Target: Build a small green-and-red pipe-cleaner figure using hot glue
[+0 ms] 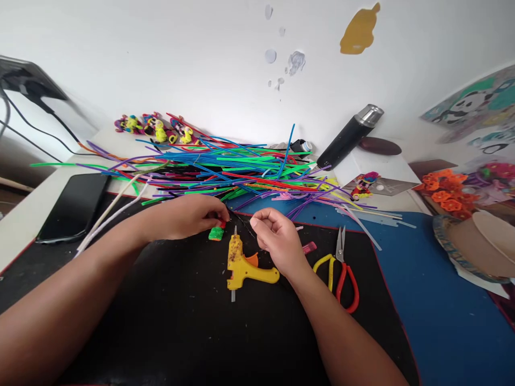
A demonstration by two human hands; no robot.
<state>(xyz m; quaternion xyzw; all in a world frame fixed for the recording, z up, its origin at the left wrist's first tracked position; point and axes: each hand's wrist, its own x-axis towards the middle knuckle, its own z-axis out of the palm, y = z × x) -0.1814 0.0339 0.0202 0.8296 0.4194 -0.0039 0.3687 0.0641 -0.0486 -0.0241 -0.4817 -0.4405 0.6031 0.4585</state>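
Note:
My left hand point(193, 217) is closed, with its fingertips on the red part of a small red and green fuzzy piece point(216, 234) just above the black mat. Curled into a pinch, my right hand point(277, 236) is a short way to the right; whatever is between its fingers is too small to make out. A thin dark strand point(243, 221) runs between the two hands. Below them lies a yellow hot glue gun point(237, 262), its nozzle pointing away from me. Scissors point(341, 268) with one yellow and one red handle rest right of my right wrist.
A heap of coloured pipe cleaners point(225, 166) spreads along the back. Several small fuzzy figures point(159, 128) lie behind it. A phone point(74, 206) is at left; a black flask point(348, 136), orange flowers point(446, 187) and a round basket point(446, 241) are at right.

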